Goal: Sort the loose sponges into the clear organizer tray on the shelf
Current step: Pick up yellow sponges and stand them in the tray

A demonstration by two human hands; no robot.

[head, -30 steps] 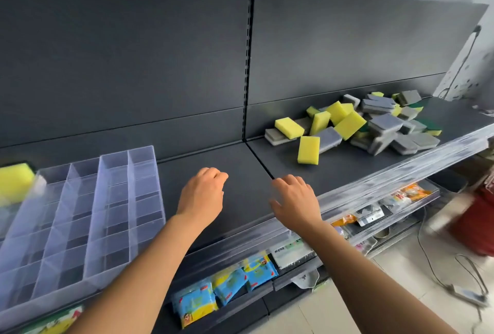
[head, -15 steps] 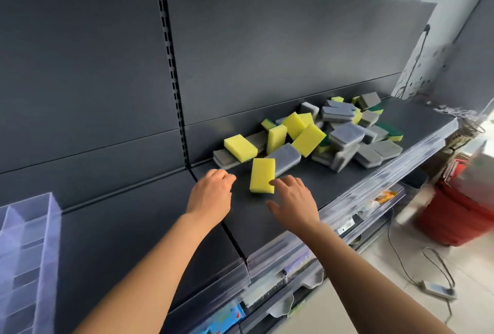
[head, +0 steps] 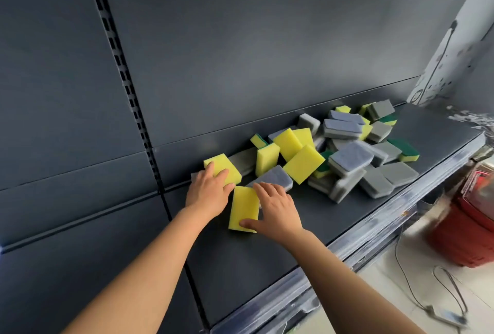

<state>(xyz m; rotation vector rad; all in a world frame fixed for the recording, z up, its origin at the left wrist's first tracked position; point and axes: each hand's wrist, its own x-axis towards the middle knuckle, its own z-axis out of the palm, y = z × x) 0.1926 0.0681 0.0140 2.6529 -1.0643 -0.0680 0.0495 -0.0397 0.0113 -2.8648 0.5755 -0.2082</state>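
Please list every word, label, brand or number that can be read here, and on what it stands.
No text can be read here.
White panel at the far right: dark marks, too blurred to read.
Clear strip on the shelf edge: no legible label.
Sponges: no print visible.

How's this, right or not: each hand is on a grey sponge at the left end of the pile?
Not grey: the head view shows the left hand on the rear yellow sponge, the right hand holding the near yellow sponge, at the left end of the pile.
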